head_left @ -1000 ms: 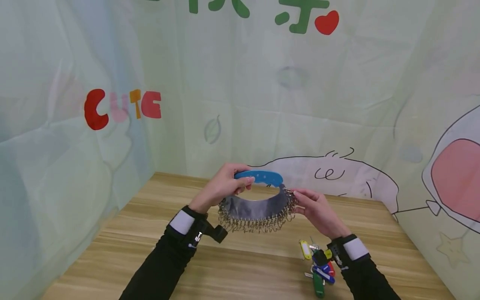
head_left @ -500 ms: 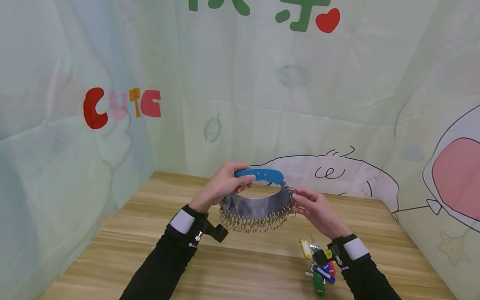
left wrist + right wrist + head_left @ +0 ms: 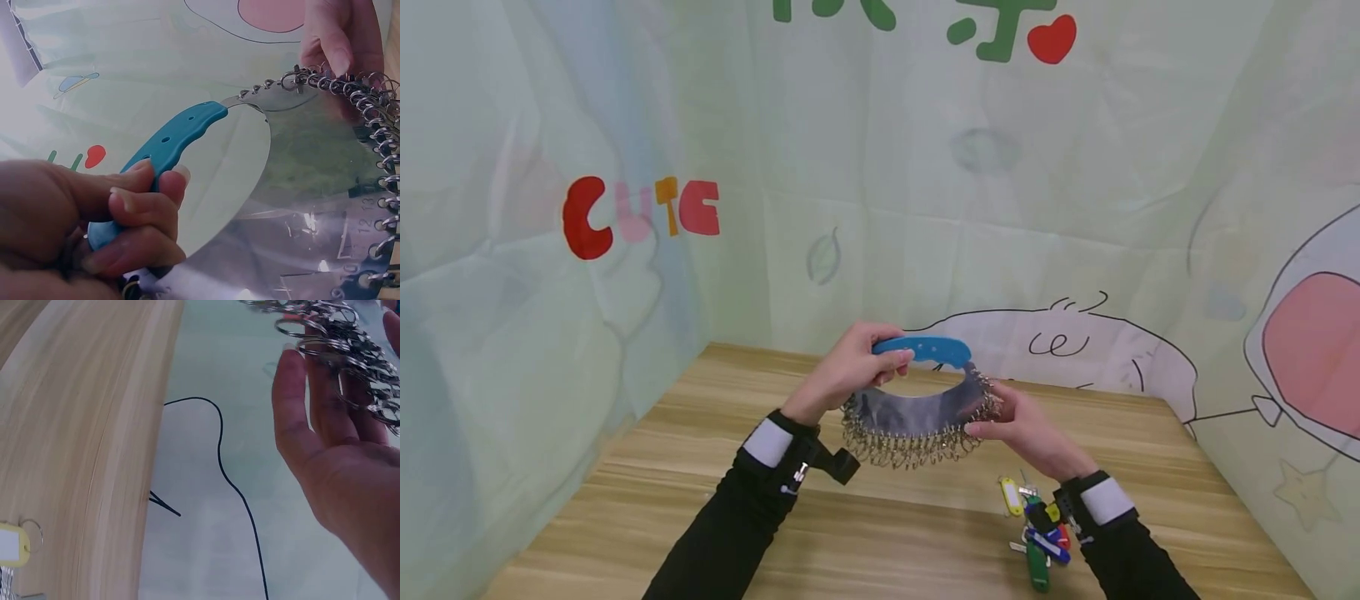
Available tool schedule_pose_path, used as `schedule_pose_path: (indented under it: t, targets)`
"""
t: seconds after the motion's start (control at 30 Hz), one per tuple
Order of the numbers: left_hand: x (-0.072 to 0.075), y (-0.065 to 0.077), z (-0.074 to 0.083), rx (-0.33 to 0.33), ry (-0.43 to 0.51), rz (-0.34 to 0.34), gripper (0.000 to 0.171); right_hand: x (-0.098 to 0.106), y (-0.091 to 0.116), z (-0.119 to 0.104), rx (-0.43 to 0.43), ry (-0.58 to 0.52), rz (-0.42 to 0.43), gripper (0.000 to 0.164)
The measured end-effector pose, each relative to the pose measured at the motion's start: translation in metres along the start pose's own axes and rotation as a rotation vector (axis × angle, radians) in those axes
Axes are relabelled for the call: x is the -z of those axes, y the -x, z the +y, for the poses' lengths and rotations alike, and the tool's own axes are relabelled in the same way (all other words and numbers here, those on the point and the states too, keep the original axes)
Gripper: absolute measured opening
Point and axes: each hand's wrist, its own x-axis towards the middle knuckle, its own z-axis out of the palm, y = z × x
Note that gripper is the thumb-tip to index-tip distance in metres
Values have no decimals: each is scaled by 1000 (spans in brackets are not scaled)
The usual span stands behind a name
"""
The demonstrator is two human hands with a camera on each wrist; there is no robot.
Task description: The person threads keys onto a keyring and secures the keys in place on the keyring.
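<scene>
A curved metal key holder [image 3: 913, 414] with a blue handle [image 3: 934, 350] hangs above the table, its outer edge lined with small metal rings [image 3: 901, 454]. My left hand [image 3: 859, 362] grips the handle, fingers curled round it and thumb along it in the left wrist view. At the holder's right end, my right hand [image 3: 1030, 429] touches the ringed edge. Its thumb lies in front of the plate. Its other fingers [image 3: 292, 394] reach behind the rings, fairly straight and a little apart in the right wrist view. Printed numbers [image 3: 364, 225] run beside the rings.
Several key tags lie in a pile by my right wrist: yellow [image 3: 1011, 497], green [image 3: 1037, 567], blue [image 3: 1051, 548] and red [image 3: 1064, 537], partly hidden by the wrist camera [image 3: 1041, 517]. The wooden table [image 3: 850, 533] meets printed cloth walls [image 3: 880, 208] at its edges.
My right hand has shifted its hold from the ringed right end, its thumb now lower and further left across the plate's edge. My left hand and the holder have edged slightly right.
</scene>
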Motion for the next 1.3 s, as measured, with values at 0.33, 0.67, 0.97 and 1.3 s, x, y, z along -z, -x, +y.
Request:
schedule_pose_path:
  t: [0.33, 0.67, 0.97, 1.3]
  targets:
    - [2, 2, 2, -13, 11, 3, 14, 3, 1, 7, 74, 8, -63, 30]
    - [3, 1, 4, -24, 3, -4, 14, -11, -10, 16, 24, -99, -159, 43]
    - [2, 2, 7, -30, 10, 0, 15, -35, -19, 27, 68, -248, -246, 54]
    - [4, 4, 10, -37, 24, -11, 15, -34, -18, 31, 92, -252, -277, 44]
